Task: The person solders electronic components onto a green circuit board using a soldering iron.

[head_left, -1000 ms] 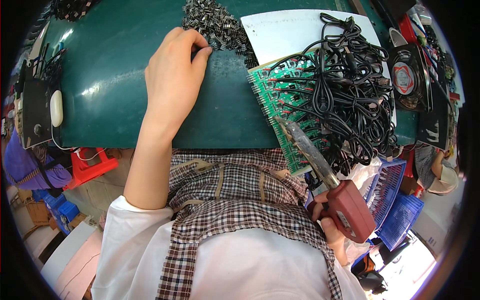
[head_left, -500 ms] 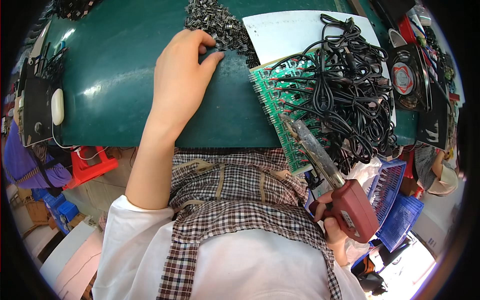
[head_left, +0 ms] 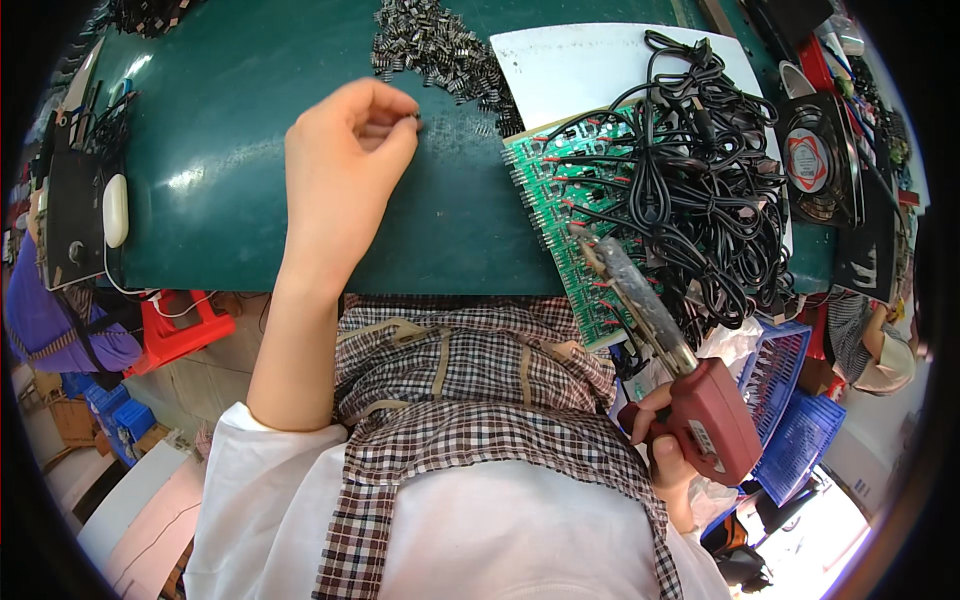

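Note:
My left hand (head_left: 345,165) is above the green bench, thumb and forefinger pinched on a small dark component (head_left: 416,119), mostly covered by the fingertips. Just beyond it lies a heap of small dark metal-pinned components (head_left: 440,55). At the lower right, my right hand (head_left: 668,455) is wrapped around the handle of a dark red soldering gun (head_left: 712,420). Its long metal barrel points up and left, with the tip over a panel of green circuit boards (head_left: 545,180). Black cables with red wire ends (head_left: 700,190) run from the panel and lie bundled on its right.
A white sheet (head_left: 535,70) lies under the boards and cables. To the right stands a black fan (head_left: 808,160); blue plastic baskets (head_left: 800,430) are below the bench edge. A white oval device (head_left: 116,212) sits at the left, above a red stool (head_left: 185,335). Other people are at both sides.
My left hand has drawn back from the heap, toward me and slightly left, with a small component in its fingertips. My right hand and the soldering gun have barely moved.

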Demonstrator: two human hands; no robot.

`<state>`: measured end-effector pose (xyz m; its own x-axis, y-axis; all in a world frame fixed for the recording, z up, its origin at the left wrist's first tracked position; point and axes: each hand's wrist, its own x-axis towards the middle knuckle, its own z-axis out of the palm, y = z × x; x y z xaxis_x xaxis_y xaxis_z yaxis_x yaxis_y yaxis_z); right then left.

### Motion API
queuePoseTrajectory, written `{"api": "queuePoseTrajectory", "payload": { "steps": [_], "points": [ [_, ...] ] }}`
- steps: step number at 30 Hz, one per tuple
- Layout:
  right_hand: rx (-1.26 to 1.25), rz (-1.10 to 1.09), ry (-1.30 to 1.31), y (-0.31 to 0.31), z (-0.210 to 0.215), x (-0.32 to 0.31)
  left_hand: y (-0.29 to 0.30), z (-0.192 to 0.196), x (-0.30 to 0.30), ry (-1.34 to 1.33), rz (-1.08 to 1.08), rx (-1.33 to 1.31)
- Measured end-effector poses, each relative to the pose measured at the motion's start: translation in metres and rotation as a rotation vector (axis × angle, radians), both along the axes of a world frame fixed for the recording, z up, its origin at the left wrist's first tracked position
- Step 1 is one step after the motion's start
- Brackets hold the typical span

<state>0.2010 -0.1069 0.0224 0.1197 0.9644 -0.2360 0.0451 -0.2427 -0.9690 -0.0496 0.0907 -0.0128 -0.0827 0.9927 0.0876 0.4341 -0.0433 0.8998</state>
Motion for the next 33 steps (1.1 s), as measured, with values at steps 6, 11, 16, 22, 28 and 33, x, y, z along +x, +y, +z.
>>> {"api": "queuePoseTrajectory", "payload": {
  "steps": [6,11,16,22,28,33],
  "points": [
    [0.025,-0.020,0.006,-0.003,-0.003,0.000,-0.012,0.003,-0.017,0.428,-0.052,0.284],
    [0.044,0.002,0.018,-0.004,-0.003,0.001,-0.030,0.013,-0.003,-0.109,-0.035,-0.123],
    [0.037,-0.015,0.039,-0.008,-0.002,0.001,-0.040,0.003,0.009,0.042,-0.197,-0.056],
    [0.038,-0.044,0.064,-0.009,-0.004,0.000,-0.038,0.005,0.004,0.465,-0.184,0.144],
    [0.043,-0.028,0.099,-0.010,-0.006,0.005,-0.046,0.016,-0.009,0.690,-0.208,0.127],
    [0.063,-0.015,0.105,-0.009,-0.007,0.007,-0.042,0.016,-0.016,0.503,-0.179,0.071]
  ]
}}
